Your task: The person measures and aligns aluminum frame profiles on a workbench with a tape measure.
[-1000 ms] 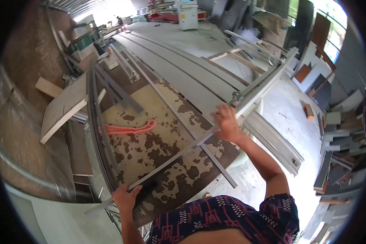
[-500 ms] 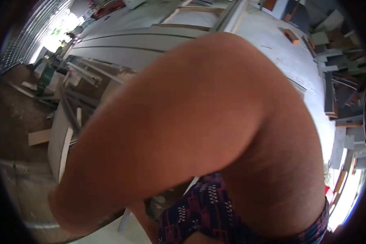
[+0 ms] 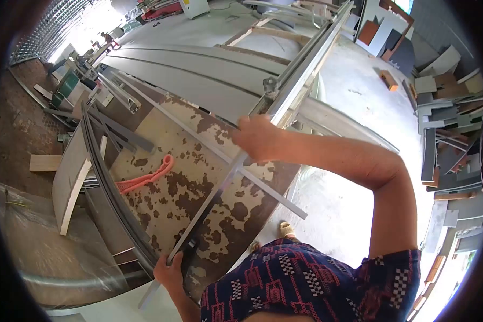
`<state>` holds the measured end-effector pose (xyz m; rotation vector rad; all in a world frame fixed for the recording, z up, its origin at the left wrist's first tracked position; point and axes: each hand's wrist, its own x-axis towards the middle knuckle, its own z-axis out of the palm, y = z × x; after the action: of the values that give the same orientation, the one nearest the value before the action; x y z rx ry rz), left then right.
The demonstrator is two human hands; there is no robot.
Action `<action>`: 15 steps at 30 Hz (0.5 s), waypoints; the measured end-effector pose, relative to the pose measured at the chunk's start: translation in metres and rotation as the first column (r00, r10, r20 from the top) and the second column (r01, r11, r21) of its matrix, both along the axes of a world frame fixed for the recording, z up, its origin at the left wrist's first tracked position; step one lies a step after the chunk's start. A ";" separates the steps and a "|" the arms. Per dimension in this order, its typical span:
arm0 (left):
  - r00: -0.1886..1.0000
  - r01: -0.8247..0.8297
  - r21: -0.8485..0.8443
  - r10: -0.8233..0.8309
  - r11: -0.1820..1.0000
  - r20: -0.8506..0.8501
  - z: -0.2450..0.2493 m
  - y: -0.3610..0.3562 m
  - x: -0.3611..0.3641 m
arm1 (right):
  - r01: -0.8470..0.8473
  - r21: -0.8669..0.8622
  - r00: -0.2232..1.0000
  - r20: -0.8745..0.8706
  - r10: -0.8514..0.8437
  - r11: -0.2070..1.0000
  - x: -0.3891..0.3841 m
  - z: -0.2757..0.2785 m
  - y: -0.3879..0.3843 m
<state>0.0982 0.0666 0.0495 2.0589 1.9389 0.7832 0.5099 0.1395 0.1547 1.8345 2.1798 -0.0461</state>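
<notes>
My left hand (image 3: 170,275) is closed around the near part of a narrow grey strip (image 3: 203,210), whose end pokes out below the hand. At the strip's far end, my right hand (image 3: 258,137) grips it with curled fingers, close to the metal rail. The held strip slants over a worn table top (image 3: 236,214) with flaking pale paint. A second long, thin strip (image 3: 273,193) lies crosswise there, overlapped by the held one. Beside my left hand is a small dark object (image 3: 190,246). A pink cloth-like band (image 3: 147,177) lies farther left on the table.
Grey slatted panels (image 3: 188,70) stretch away behind the table. A long metal rail (image 3: 311,64) with a clamp knob (image 3: 270,85) runs along the right. Offcut boards (image 3: 445,118) are piled at far right. Dark curved strips (image 3: 110,188) and a pale board (image 3: 72,177) stand at left.
My right arm, which filled the middle of the view, has swung forward and right. Both hands, the grey strip and the table top now show.
</notes>
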 end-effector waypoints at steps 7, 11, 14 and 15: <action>0.999 -0.039 0.031 0.039 0.999 0.008 0.004 0.001 0.026 | 0.218 0.279 0.969 -0.180 -0.172 0.935 0.054 -0.072 -0.019; 0.999 0.002 0.137 0.004 0.991 -0.046 -0.001 0.009 0.039 | 0.281 0.379 0.959 -0.092 -0.266 0.882 0.059 -0.088 -0.007; 1.000 0.016 0.101 -0.018 0.995 0.015 -0.011 0.014 0.037 | 0.373 0.321 0.927 -0.090 -0.364 0.870 0.066 -0.089 0.006; 1.000 0.010 0.074 -0.009 0.997 -0.022 -0.009 0.013 0.037 | 0.375 0.342 0.926 -0.096 -0.365 0.862 0.069 -0.093 0.010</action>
<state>0.1356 0.0791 0.0404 2.1259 1.9378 0.8464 0.5792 0.1498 0.0619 2.4492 1.9112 0.2623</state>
